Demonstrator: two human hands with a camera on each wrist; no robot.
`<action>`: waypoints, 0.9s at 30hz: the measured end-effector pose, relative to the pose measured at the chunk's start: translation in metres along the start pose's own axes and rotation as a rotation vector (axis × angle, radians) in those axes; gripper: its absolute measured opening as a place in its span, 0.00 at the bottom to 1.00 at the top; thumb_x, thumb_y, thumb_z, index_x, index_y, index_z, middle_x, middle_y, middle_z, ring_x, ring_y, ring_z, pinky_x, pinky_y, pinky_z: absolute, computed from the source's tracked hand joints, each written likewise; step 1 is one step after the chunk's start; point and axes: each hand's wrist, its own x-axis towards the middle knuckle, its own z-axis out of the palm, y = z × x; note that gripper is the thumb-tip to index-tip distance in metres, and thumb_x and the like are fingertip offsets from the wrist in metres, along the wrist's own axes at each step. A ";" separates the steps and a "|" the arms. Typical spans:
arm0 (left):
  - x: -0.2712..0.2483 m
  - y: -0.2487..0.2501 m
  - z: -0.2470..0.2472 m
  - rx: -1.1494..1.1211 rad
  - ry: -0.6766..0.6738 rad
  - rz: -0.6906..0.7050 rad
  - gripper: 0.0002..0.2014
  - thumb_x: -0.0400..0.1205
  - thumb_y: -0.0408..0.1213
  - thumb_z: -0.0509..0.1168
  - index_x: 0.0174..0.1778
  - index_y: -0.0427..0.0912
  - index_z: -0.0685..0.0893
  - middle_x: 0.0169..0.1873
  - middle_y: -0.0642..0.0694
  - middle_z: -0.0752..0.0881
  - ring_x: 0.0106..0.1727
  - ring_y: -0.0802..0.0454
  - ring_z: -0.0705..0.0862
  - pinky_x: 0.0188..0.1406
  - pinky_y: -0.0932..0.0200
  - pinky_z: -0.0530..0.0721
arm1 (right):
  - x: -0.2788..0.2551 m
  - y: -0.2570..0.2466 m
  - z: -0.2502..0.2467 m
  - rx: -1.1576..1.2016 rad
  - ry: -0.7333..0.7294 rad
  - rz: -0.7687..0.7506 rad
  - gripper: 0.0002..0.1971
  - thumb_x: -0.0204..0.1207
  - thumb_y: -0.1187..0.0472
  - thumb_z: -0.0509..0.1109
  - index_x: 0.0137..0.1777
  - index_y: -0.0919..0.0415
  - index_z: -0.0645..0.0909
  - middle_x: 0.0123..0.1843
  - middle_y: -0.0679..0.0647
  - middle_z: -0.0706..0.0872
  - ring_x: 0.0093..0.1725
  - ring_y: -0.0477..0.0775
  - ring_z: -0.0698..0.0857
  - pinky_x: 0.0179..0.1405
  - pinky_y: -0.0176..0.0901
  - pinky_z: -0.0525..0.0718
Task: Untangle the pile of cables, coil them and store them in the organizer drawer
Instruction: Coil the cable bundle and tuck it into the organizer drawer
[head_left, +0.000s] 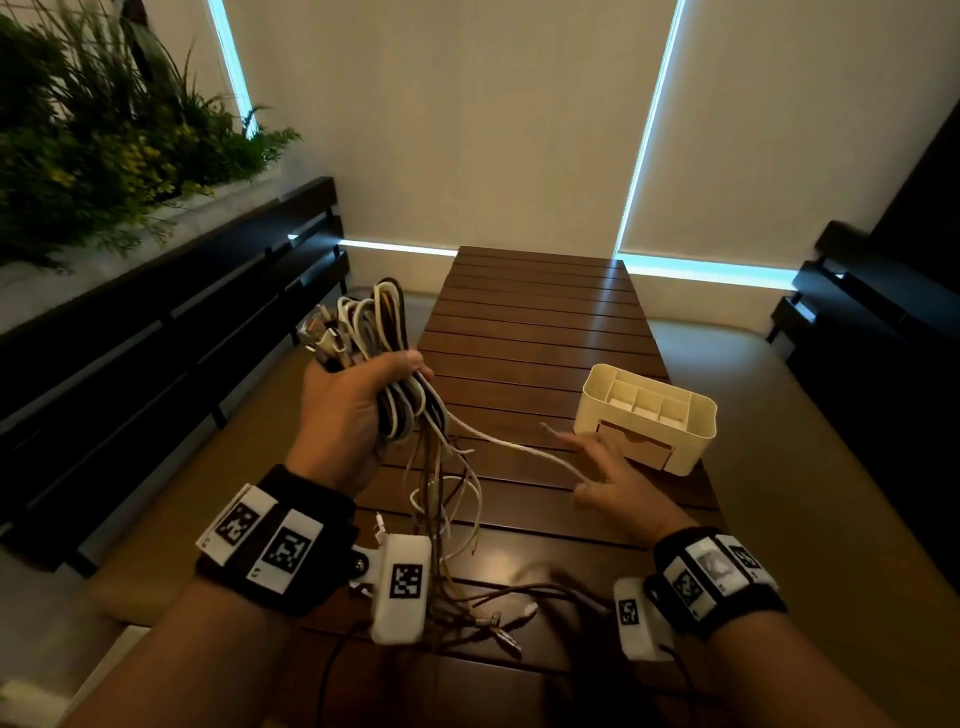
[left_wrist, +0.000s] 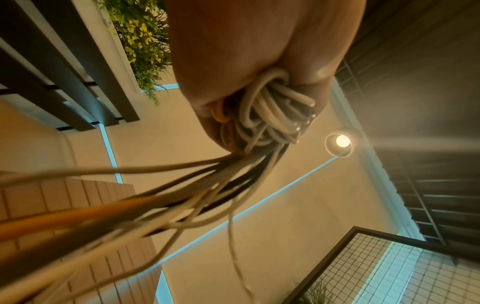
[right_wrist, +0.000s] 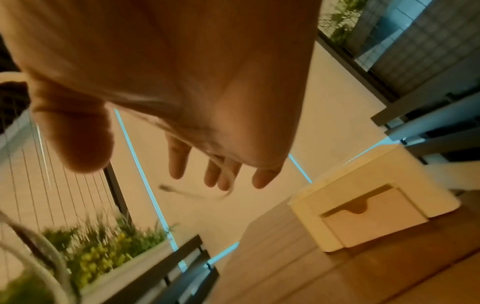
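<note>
My left hand (head_left: 371, 387) is raised over the table's left edge and grips a thick bundle of white, black and orange cables (head_left: 371, 322). In the left wrist view the fist (left_wrist: 259, 61) is closed round the cable loops (left_wrist: 270, 115). Loose cable ends (head_left: 457, 519) hang down to the table. One white cable (head_left: 519, 451) runs from the fist to my right hand (head_left: 605, 480), whose straight, spread fingers (right_wrist: 179, 160) lie under it, blurred. The cream organizer (head_left: 691, 415) stands just beyond the right hand, its front drawer (right_wrist: 369, 220) closed.
A dark slatted wooden table (head_left: 535, 312) runs away from me. Dark slatted benches stand at the left (head_left: 182, 332) and right (head_left: 857, 312). A planter with green plants (head_left: 104, 135) sits behind the left bench. Connector ends (head_left: 498, 621) lie near the table's front edge.
</note>
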 end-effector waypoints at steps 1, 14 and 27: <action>-0.001 -0.002 0.001 0.002 0.009 -0.010 0.12 0.71 0.34 0.73 0.48 0.33 0.85 0.37 0.39 0.87 0.37 0.46 0.88 0.39 0.51 0.88 | -0.003 -0.008 -0.002 0.072 0.011 -0.053 0.40 0.61 0.50 0.68 0.79 0.37 0.67 0.73 0.43 0.65 0.74 0.55 0.69 0.71 0.55 0.77; 0.009 -0.001 -0.007 0.099 0.065 0.022 0.30 0.69 0.36 0.75 0.62 0.21 0.79 0.37 0.39 0.89 0.37 0.45 0.90 0.34 0.53 0.87 | 0.000 -0.036 -0.042 -0.440 0.174 0.044 0.46 0.78 0.68 0.69 0.88 0.40 0.47 0.84 0.46 0.58 0.79 0.64 0.70 0.78 0.64 0.72; -0.016 -0.006 0.033 0.024 -0.098 0.000 0.15 0.75 0.27 0.73 0.56 0.27 0.84 0.45 0.29 0.88 0.45 0.34 0.91 0.42 0.47 0.90 | -0.008 -0.108 0.043 0.339 0.030 -0.489 0.43 0.75 0.65 0.77 0.80 0.31 0.60 0.70 0.33 0.77 0.67 0.32 0.81 0.63 0.35 0.84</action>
